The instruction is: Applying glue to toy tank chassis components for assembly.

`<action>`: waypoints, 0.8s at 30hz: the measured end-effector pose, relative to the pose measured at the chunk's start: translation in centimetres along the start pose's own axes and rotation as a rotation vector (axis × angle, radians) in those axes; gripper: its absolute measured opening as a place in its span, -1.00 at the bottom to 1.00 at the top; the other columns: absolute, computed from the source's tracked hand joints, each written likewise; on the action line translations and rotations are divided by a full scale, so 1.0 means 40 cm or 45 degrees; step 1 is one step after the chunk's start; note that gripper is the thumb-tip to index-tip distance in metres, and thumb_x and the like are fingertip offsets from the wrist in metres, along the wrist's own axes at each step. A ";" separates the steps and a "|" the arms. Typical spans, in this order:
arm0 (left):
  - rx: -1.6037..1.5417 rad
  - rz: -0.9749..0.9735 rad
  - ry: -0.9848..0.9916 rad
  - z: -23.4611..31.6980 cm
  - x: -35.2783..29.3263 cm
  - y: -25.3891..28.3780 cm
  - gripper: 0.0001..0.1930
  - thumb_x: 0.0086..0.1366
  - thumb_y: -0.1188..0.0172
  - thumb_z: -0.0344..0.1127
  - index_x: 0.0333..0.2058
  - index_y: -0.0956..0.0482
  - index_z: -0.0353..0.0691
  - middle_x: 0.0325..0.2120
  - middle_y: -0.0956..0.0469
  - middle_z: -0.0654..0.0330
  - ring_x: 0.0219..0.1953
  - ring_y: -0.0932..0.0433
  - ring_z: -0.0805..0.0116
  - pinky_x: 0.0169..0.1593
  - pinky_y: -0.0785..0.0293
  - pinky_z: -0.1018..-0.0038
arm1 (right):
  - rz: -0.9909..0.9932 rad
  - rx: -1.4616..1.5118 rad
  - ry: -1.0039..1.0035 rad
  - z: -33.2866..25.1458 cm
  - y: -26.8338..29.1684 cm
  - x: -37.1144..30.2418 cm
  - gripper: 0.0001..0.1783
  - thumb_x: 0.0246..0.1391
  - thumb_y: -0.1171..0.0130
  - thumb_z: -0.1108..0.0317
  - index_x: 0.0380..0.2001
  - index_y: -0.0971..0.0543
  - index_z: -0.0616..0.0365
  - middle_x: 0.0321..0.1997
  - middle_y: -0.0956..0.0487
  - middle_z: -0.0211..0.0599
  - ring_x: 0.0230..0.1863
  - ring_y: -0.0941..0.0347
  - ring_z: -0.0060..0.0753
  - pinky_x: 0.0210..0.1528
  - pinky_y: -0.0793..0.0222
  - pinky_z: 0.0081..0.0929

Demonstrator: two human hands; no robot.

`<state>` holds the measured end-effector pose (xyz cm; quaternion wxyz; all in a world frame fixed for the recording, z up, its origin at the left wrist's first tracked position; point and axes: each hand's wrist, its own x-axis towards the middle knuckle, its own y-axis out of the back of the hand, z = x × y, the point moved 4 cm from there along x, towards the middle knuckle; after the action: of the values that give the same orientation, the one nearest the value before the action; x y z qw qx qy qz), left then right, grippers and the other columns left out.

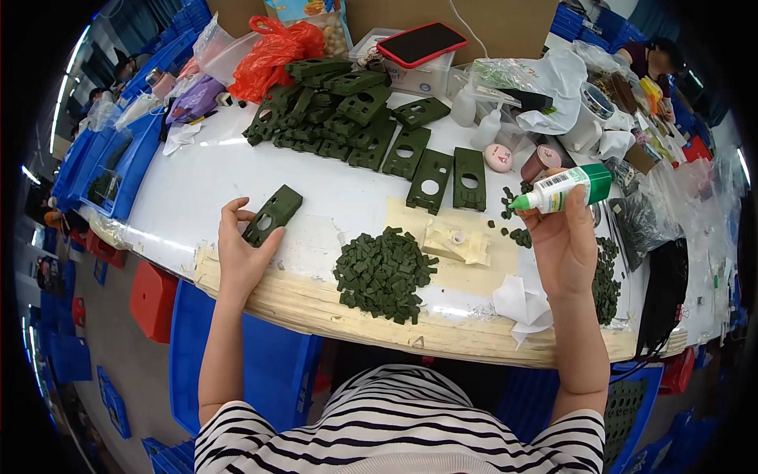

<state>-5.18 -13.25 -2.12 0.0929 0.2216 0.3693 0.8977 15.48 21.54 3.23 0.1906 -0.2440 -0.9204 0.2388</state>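
Observation:
Between the fingers and thumb of my left hand point(243, 251) is a dark green plastic toy tank hull point(273, 215) with a round hole, tilted above the white tabletop. My right hand point(562, 241) grips a white and green glue bottle point(564, 189), its green tip pointing left. A heap of small dark green plastic pieces point(383, 275) lies between my hands near the table edge. Beside it sits a small cream-coloured block point(456, 240) wrapped in tape. Beyond, several more hulls point(430, 180) lie in a row, with a stack of them point(339, 110) behind.
A blue bin point(126, 170) stands at the left end of the table. At the back are a red plastic bag point(272, 55) and a red-cased phone point(422, 45) on a clear box. Crumpled tissue point(523, 304) lies near my right forearm. Small bottles point(487, 126) and plastic bags crowd the right.

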 end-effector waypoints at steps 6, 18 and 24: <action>0.229 0.260 -0.431 0.109 0.083 0.046 -0.37 0.06 -0.38 -0.15 0.04 -0.36 -0.31 -0.14 -0.47 0.05 0.01 -0.37 0.11 0.08 -0.28 0.29 | -0.010 -0.037 0.008 -0.004 -0.007 -0.005 -0.64 0.23 -0.06 0.15 0.00 -0.39 0.10 -0.09 -0.50 -0.40 -0.12 -0.45 -0.49 -0.06 -0.41 -0.39; 0.484 -0.030 -0.412 0.220 0.574 -0.077 -0.39 0.10 -0.31 0.03 -0.02 -0.42 -0.29 -0.08 -0.53 -0.05 0.00 -0.51 0.06 0.04 -0.40 0.27 | -0.024 -0.085 0.012 -0.001 0.013 0.023 -0.66 0.21 -0.10 0.17 -0.05 -0.41 0.13 -0.12 -0.52 -0.34 -0.13 -0.48 -0.49 -0.08 -0.44 -0.44; 0.114 0.234 -0.845 0.381 0.388 -0.055 -0.41 0.01 -0.39 -0.20 0.00 -0.43 -0.32 -0.15 -0.52 0.01 -0.09 -0.50 0.15 -0.04 -0.42 0.33 | 0.008 -0.097 0.034 -0.026 0.012 0.021 -0.67 0.19 -0.15 0.20 -0.08 -0.46 0.16 -0.09 -0.54 -0.30 -0.10 -0.49 -0.49 -0.05 -0.43 -0.46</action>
<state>-11.78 2.90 11.01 0.1168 0.5378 0.3365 0.7641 15.45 22.74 4.01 0.1926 -0.2573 -0.9254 0.2008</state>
